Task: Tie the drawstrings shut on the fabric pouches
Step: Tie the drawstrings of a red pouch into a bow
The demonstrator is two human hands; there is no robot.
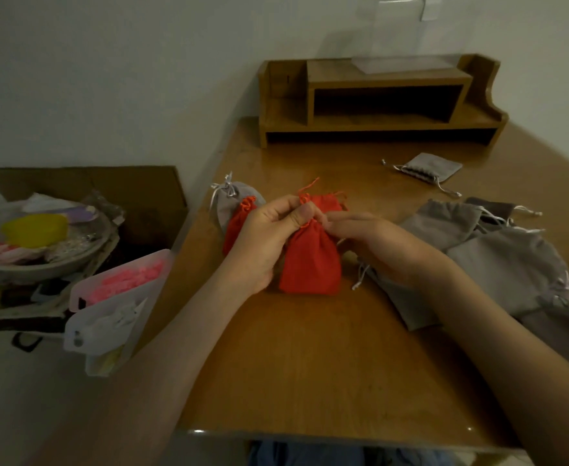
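A red fabric pouch stands on the wooden desk at its middle. My left hand pinches the gathered neck and orange drawstring at the pouch's top. My right hand pinches the string from the right side. Behind lie another red pouch and a cinched red pouch leaning on a tied grey pouch. A pile of flat grey pouches lies to the right, partly under my right forearm.
A single grey pouch lies further back on the right. A wooden shelf organiser stands at the desk's rear. Left of the desk are a cardboard box, a bowl of clutter and plastic packets.
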